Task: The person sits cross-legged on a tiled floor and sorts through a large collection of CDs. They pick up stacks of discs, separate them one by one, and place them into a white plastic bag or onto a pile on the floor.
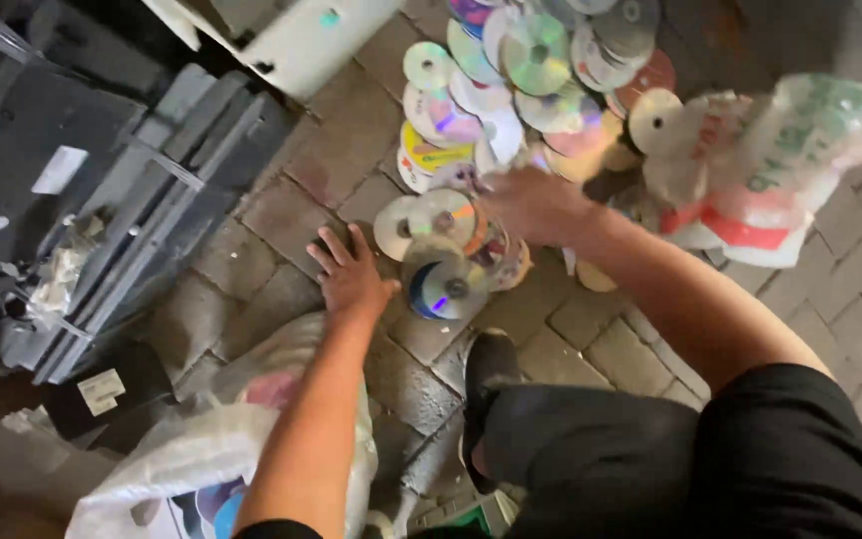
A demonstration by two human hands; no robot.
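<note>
A heap of shiny discs lies on the brick paving ahead of me. My left hand rests flat on the bricks, fingers spread, just left of a small stack of discs. My right hand reaches into the near edge of the heap, blurred, its fingers down among the discs; whether it grips one I cannot tell. A white printed sack lies to the right of that hand, partly over the discs.
Dark grey flat panels and casings are piled at the left. A white box-shaped casing stands at the top. Another white sack lies under my left arm. My dark-clothed knee and shoe are at the bottom.
</note>
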